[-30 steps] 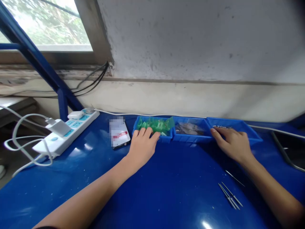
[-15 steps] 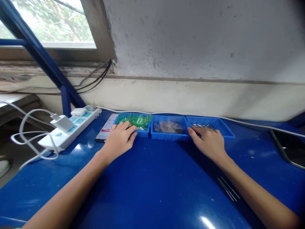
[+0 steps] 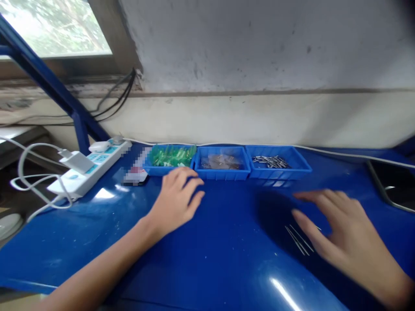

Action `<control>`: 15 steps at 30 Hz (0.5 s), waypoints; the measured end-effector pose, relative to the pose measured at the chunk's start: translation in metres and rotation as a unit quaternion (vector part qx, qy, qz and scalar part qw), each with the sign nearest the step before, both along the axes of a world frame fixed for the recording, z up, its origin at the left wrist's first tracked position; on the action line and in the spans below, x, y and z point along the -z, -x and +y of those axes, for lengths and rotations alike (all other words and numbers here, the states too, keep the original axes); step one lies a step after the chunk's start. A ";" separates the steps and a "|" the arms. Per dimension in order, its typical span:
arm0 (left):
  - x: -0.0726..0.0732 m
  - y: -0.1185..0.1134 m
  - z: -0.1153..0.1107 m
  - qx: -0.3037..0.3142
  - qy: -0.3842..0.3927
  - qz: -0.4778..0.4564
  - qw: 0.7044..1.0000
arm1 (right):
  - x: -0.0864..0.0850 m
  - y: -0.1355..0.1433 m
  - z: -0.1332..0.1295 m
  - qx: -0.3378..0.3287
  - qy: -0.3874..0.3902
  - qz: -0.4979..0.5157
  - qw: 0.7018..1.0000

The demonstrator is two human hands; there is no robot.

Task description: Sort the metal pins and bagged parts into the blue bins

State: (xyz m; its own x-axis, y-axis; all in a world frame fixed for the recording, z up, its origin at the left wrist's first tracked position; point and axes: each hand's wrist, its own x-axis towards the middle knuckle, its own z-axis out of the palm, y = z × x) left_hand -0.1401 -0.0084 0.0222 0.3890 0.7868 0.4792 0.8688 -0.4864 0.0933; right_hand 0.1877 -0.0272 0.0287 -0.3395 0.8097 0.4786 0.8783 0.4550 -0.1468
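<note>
My left hand (image 3: 180, 196) hovers just in front of the left blue bin, fingers apart and nothing in them. That bin (image 3: 155, 170) holds green plastic pieces (image 3: 171, 156). Beside it, the middle blue bin (image 3: 223, 174) has a clear plastic bag with small brownish contents (image 3: 222, 162). Metal pins or nails (image 3: 271, 162) lie in the right blue bin (image 3: 279, 173). My right hand (image 3: 340, 229), slightly blurred, is raised over the table with thumb and fingers spread, holding nothing visible. Several thin metal needle-like rods (image 3: 297, 241) lie on the table left of its thumb.
A white power strip (image 3: 87, 170) with plugged-in chargers and looping white cables stands at the left. Next to the left bin lies a phone (image 3: 135, 176), partly pixelated. A dark tablet-like device (image 3: 394, 185) rests at the right edge. A white cable runs along the wall.
Both hands have come away from the bins. My right hand has moved right and toward me, near the thin rods; my left has drawn back slightly. The view has shifted a little.
</note>
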 end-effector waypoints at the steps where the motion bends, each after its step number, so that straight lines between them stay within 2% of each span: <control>1: 0.001 -0.007 -0.005 0.034 0.037 0.003 0.999 | 0.011 -0.010 -0.013 -0.010 0.038 -0.008 0.999; 4: 0.005 -0.027 -0.019 0.113 0.108 -0.006 0.988 | 0.043 -0.028 -0.035 -0.018 0.132 -0.016 0.991; 6: 0.007 -0.038 -0.022 0.143 0.136 -0.010 0.980 | 0.053 -0.025 -0.034 -0.048 0.140 -0.023 0.989; 9: 0.008 -0.046 -0.020 0.162 0.166 -0.014 0.973 | 0.053 -0.001 -0.015 -0.088 0.097 -0.012 0.991; 15: 0.002 -0.057 -0.019 0.188 0.157 -0.016 0.970 | 0.043 0.063 0.029 -0.153 0.130 0.015 0.980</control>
